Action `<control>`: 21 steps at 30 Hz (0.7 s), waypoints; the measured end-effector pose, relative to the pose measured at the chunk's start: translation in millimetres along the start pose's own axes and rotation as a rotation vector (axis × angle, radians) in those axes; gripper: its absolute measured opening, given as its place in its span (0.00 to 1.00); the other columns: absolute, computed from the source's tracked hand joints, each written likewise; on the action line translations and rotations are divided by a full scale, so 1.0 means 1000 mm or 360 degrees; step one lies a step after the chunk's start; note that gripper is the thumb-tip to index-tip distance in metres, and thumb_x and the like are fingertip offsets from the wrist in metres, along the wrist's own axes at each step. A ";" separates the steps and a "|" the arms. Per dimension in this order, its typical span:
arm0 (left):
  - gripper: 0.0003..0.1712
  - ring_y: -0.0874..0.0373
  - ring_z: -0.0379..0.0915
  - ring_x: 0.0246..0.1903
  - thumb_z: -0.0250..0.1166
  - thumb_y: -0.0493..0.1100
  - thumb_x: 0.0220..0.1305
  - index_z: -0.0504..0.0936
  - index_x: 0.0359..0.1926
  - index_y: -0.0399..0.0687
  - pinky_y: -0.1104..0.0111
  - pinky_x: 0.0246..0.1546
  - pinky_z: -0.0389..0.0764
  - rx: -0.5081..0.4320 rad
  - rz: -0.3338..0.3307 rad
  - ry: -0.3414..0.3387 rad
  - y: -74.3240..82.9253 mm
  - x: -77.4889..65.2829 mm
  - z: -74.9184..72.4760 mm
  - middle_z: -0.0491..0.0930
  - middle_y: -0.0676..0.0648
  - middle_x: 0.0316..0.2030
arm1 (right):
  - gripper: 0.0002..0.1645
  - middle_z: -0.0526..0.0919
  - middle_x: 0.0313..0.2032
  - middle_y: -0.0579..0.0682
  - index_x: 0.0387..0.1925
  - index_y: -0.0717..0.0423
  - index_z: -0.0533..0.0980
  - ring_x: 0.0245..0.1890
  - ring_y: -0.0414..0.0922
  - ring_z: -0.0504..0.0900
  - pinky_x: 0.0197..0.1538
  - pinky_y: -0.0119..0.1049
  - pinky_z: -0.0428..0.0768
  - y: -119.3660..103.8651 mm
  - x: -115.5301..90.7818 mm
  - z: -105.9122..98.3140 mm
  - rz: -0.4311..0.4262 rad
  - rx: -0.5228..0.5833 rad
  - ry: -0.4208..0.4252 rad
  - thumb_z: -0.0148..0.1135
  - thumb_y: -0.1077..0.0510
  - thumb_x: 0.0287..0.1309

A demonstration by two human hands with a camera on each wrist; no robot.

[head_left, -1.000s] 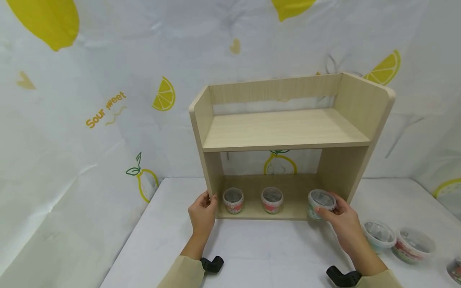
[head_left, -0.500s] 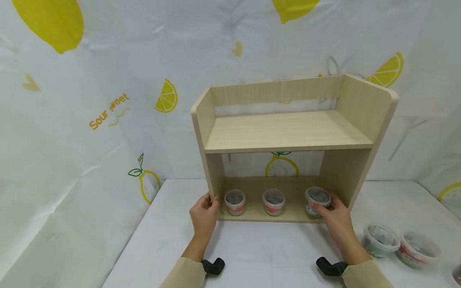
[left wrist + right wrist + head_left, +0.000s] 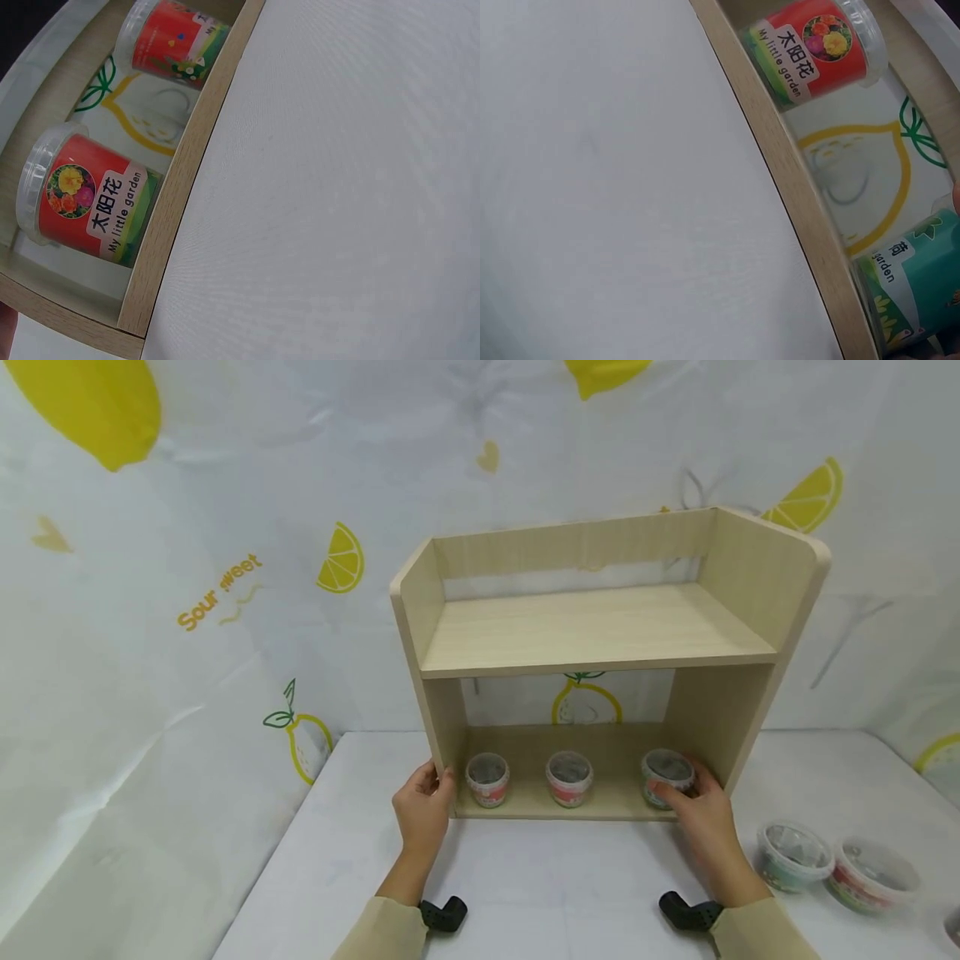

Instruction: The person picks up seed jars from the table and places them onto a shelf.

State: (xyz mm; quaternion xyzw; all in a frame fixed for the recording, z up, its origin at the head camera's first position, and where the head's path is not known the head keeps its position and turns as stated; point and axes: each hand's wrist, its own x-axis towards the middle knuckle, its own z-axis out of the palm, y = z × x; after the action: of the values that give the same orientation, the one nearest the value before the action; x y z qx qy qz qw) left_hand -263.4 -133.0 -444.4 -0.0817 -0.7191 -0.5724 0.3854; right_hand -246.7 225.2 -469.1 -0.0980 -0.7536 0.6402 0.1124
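On the lower level of a light wooden shelf (image 3: 600,628), my right hand (image 3: 705,814) grips a small clear-lidded tub with a teal label (image 3: 666,768), which stands at the right end. Two tubs with red labels share that board: one in the middle (image 3: 569,779) and one at the left (image 3: 487,780). In the left wrist view the left red tub (image 3: 90,195) reads "My little garden". My left hand (image 3: 422,810) holds the front edge of the shelf's left side panel, thumb against it. Most of the teal tub (image 3: 922,277) shows in the right wrist view.
On the white table (image 3: 525,893), right of the shelf, stand a teal-labelled tub (image 3: 793,858) and a wider red-labelled tub (image 3: 872,877). Another tub (image 3: 952,927) is cut off at the right edge. Behind hangs a white lemon-print cloth (image 3: 262,485).
My right hand has moved the teal tub in from the shelf's front edge and down onto the lower board. The left hand has kept its place on the side panel.
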 end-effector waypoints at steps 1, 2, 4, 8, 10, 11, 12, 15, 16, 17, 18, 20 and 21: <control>0.12 0.47 0.85 0.33 0.67 0.25 0.55 0.84 0.42 0.25 0.78 0.33 0.83 -0.0001 -0.0003 0.0002 0.000 0.000 0.000 0.86 0.31 0.35 | 0.49 0.57 0.72 0.62 0.76 0.60 0.47 0.72 0.50 0.58 0.51 0.09 0.63 0.000 0.001 0.000 -0.0010 -0.0012 -0.0003 0.64 0.57 0.63; 0.12 0.47 0.85 0.33 0.67 0.25 0.55 0.84 0.42 0.25 0.78 0.33 0.83 -0.0001 -0.0005 0.0003 -0.001 0.000 0.000 0.86 0.32 0.35 | 0.50 0.57 0.72 0.63 0.77 0.60 0.46 0.72 0.52 0.57 0.51 0.09 0.63 0.000 0.001 -0.001 -0.0018 -0.0023 -0.0001 0.64 0.57 0.63; 0.12 0.46 0.85 0.34 0.67 0.25 0.55 0.84 0.42 0.25 0.78 0.33 0.83 0.0002 0.0000 0.0004 -0.002 0.000 -0.001 0.86 0.33 0.35 | 0.49 0.58 0.72 0.63 0.76 0.60 0.47 0.72 0.53 0.57 0.51 0.09 0.63 0.000 0.002 -0.001 -0.0035 -0.0036 0.0004 0.64 0.57 0.63; 0.12 0.45 0.85 0.35 0.66 0.25 0.55 0.84 0.43 0.25 0.77 0.34 0.84 0.0008 0.0016 0.0003 -0.003 0.000 -0.001 0.86 0.32 0.36 | 0.50 0.57 0.72 0.61 0.77 0.60 0.46 0.72 0.52 0.56 0.52 0.09 0.62 0.001 0.002 -0.001 -0.0039 -0.0021 0.0003 0.64 0.59 0.63; 0.12 0.45 0.85 0.34 0.66 0.25 0.55 0.84 0.43 0.25 0.76 0.34 0.84 0.0006 0.0015 0.0002 -0.003 0.001 -0.001 0.86 0.32 0.36 | 0.50 0.56 0.73 0.61 0.77 0.59 0.45 0.73 0.51 0.54 0.53 0.09 0.62 0.002 0.002 -0.001 -0.0036 -0.0006 -0.0008 0.64 0.59 0.63; 0.12 0.45 0.85 0.34 0.66 0.25 0.55 0.84 0.43 0.25 0.75 0.33 0.85 0.0008 0.0017 0.0001 -0.003 0.001 0.000 0.86 0.32 0.36 | 0.51 0.55 0.73 0.61 0.77 0.59 0.45 0.73 0.51 0.53 0.54 0.09 0.61 0.002 0.002 -0.001 -0.0037 0.0001 -0.0011 0.64 0.59 0.63; 0.12 0.45 0.85 0.34 0.66 0.25 0.55 0.84 0.43 0.25 0.74 0.33 0.85 0.0010 0.0020 0.0002 -0.003 0.001 0.000 0.86 0.32 0.36 | 0.50 0.56 0.73 0.61 0.77 0.59 0.45 0.74 0.51 0.53 0.54 0.09 0.61 0.002 0.002 -0.002 -0.0044 0.0002 -0.0014 0.64 0.59 0.63; 0.12 0.46 0.85 0.34 0.66 0.25 0.55 0.84 0.43 0.25 0.70 0.33 0.86 0.0010 0.0030 -0.0003 -0.003 0.001 0.000 0.86 0.32 0.36 | 0.51 0.55 0.74 0.62 0.77 0.60 0.45 0.74 0.51 0.52 0.54 0.08 0.60 0.002 0.001 -0.003 -0.0071 -0.0014 -0.0028 0.64 0.57 0.63; 0.12 0.45 0.85 0.34 0.66 0.25 0.56 0.84 0.43 0.25 0.70 0.33 0.86 0.0013 0.0036 -0.0003 -0.003 0.001 0.000 0.86 0.32 0.36 | 0.51 0.55 0.74 0.63 0.76 0.61 0.45 0.74 0.52 0.52 0.54 0.08 0.60 0.002 0.001 -0.003 -0.0081 -0.0016 -0.0033 0.65 0.56 0.63; 0.12 0.45 0.85 0.34 0.66 0.25 0.56 0.84 0.43 0.25 0.69 0.32 0.86 0.0020 0.0043 -0.0003 -0.003 0.001 0.000 0.86 0.32 0.36 | 0.51 0.55 0.73 0.63 0.76 0.61 0.46 0.74 0.52 0.52 0.53 0.08 0.60 0.002 0.001 -0.003 -0.0088 -0.0019 -0.0035 0.65 0.56 0.63; 0.12 0.45 0.85 0.34 0.66 0.25 0.56 0.84 0.43 0.25 0.69 0.32 0.86 0.0024 0.0047 -0.0004 -0.002 0.001 0.000 0.86 0.32 0.36 | 0.51 0.55 0.73 0.63 0.76 0.61 0.46 0.74 0.53 0.52 0.53 0.07 0.60 0.002 0.001 -0.003 -0.0091 -0.0025 -0.0039 0.65 0.55 0.63; 0.12 0.45 0.85 0.34 0.66 0.25 0.56 0.84 0.42 0.25 0.70 0.32 0.86 0.0028 0.0043 -0.0006 -0.002 0.001 0.000 0.86 0.32 0.35 | 0.51 0.56 0.73 0.63 0.76 0.61 0.46 0.74 0.53 0.53 0.53 0.08 0.61 0.002 0.000 -0.004 -0.0090 -0.0029 -0.0045 0.65 0.55 0.63; 0.11 0.45 0.85 0.34 0.66 0.25 0.56 0.84 0.42 0.25 0.70 0.32 0.86 0.0031 0.0036 -0.0008 -0.001 0.001 0.000 0.86 0.32 0.35 | 0.51 0.56 0.73 0.63 0.76 0.61 0.46 0.74 0.53 0.53 0.53 0.08 0.61 0.003 0.000 -0.004 -0.0090 -0.0035 -0.0046 0.65 0.55 0.63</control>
State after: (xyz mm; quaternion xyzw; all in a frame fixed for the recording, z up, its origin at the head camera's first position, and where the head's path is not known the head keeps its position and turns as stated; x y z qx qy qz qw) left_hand -264.7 -133.8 -445.1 -0.0876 -0.7246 -0.5608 0.3910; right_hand -245.6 229.2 -471.1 -0.0687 -0.7646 0.6298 0.1185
